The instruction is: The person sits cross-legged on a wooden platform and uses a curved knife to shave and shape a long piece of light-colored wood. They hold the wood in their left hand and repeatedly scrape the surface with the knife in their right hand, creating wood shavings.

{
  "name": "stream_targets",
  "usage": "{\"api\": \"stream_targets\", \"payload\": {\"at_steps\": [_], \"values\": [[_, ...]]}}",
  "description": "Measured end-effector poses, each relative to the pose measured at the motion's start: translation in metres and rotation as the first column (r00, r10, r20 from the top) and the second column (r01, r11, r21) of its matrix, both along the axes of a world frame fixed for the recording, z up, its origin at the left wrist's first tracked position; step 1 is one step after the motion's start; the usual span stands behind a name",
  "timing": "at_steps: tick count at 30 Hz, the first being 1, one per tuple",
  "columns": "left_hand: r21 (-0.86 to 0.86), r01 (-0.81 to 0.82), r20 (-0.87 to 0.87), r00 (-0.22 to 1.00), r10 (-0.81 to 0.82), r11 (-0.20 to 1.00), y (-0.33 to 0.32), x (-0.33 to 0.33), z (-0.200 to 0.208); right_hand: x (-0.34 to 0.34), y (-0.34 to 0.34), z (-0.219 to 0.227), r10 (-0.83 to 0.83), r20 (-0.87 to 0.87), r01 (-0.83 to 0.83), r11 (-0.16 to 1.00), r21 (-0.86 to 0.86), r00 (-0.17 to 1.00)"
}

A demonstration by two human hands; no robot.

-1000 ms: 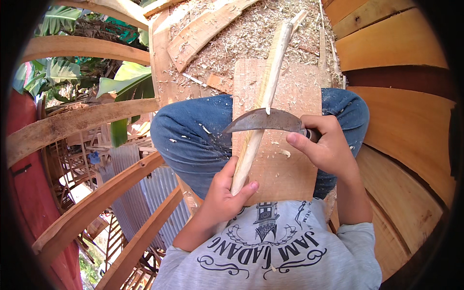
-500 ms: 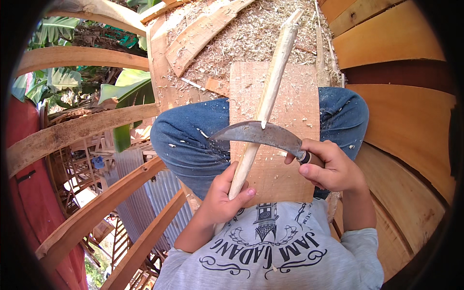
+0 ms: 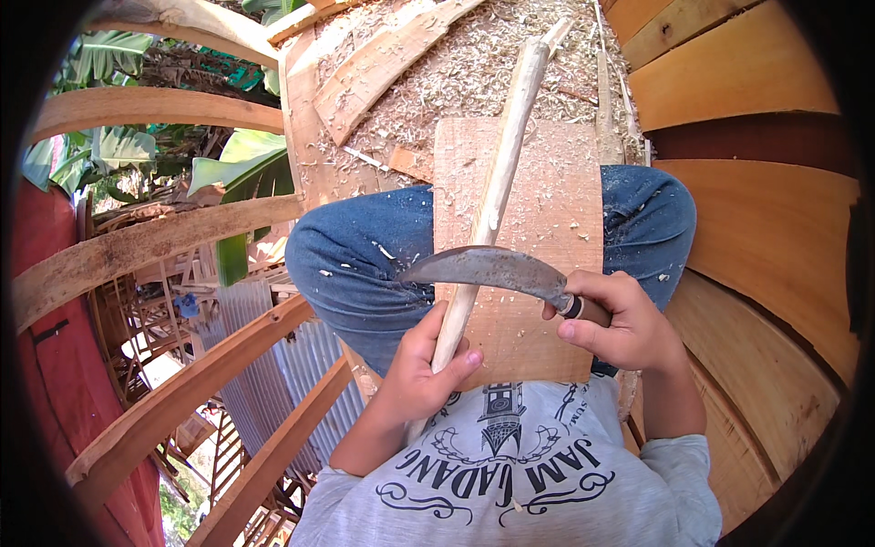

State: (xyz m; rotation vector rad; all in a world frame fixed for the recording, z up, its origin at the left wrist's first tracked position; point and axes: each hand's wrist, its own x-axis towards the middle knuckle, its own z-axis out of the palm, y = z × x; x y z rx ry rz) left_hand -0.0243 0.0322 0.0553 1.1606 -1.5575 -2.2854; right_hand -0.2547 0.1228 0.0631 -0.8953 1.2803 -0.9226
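Pale wooden stick slants above the person's lap in a timber-built place. A wall of orange-brown planks curves up the right side; at left, spaced wooden beams give onto banana leaves and corrugated sheets. Past the knees, the surface is strewn with shavings and a long offcut. Legs in blue jeans are folded outward, with a flat rectangular board between them, under the stick and flecked with chips.

Compared with half a second ago, the curved knife has come down the stick, closer to the left hand, and the stick's far end has tipped slightly left.

Its long axis runs away from the body, leaning right toward the far end over the shavings. The left hand is closed around its near part; the right hand grips the knife's handle, the blade crossing the stick, tip leftward.
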Motion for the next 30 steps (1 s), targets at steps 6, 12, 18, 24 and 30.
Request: {"api": "stream_targets", "payload": {"at_steps": [6,12,18,24,30], "values": [[0.004,0.035,0.010,0.999,-0.035,0.999,0.001,0.006,-0.002,0.000,0.004,-0.009,-0.037,0.115,0.031,0.998,0.048,0.993],[0.016,0.020,-0.010,1.000,-0.020,1.000,0.004,0.009,-0.009,0.009,0.002,-0.012,-0.001,0.060,0.008,0.995,-0.104,0.998],[0.004,0.032,-0.022,0.999,-0.032,0.999,0.002,0.005,-0.003,0.004,0.003,0.001,-0.122,0.256,0.063,0.972,0.226,0.959],[0.022,0.032,-0.054,0.998,-0.030,0.999,0.002,0.009,-0.006,0.000,0.005,-0.012,-0.234,-0.234,0.212,0.970,-0.116,0.944],[0.055,0.029,-0.058,0.998,-0.025,0.998,0.006,0.017,-0.012,-0.003,0.011,-0.010,-0.369,-0.057,0.367,0.929,-0.042,0.928]]}}
